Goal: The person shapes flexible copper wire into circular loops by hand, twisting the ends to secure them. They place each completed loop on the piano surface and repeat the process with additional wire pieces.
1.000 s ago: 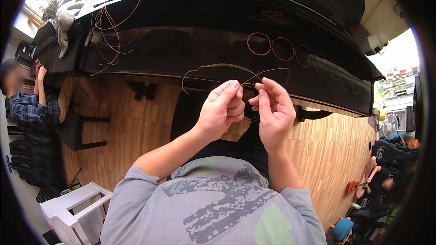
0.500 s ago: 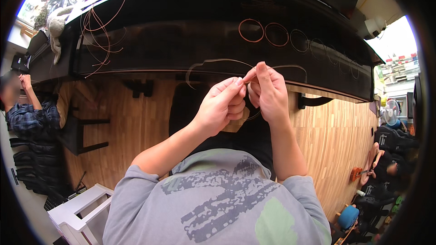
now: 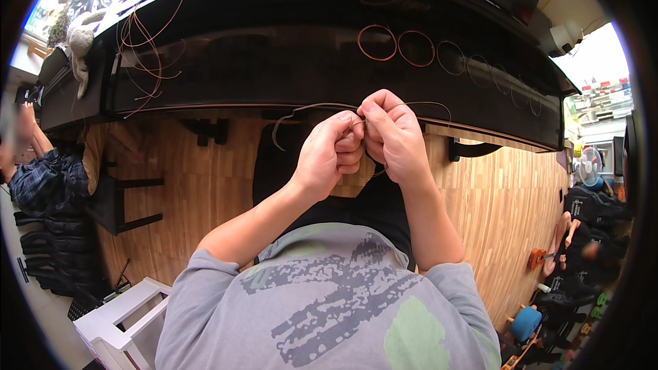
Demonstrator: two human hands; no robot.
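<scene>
My left hand (image 3: 322,154) and my right hand (image 3: 395,140) meet in front of me, just short of the black surface's near edge. Both are closed, fingertips pinching a thin guitar string (image 3: 322,105). One loose length curves out past my left hand, and another arcs beyond my right. The part between my fingers is mostly hidden. On the glossy black surface (image 3: 253,72) beyond lie coiled strings in a row: two copper-coloured rings (image 3: 416,48) and several thinner, paler ones (image 3: 451,58) to their right.
Loose copper-coloured strings (image 3: 147,72) sprawl over the surface's left part. A grey plush toy (image 3: 80,44) hangs at its left end. A person in a plaid shirt (image 3: 48,178) is at the far left, near a black stool (image 3: 130,205). A white stand (image 3: 123,322) is at lower left.
My right thumb, raised before, has bent down, and my right fingers have closed in against my left. The string's loose loops have shifted slightly. The person at the left has moved.
</scene>
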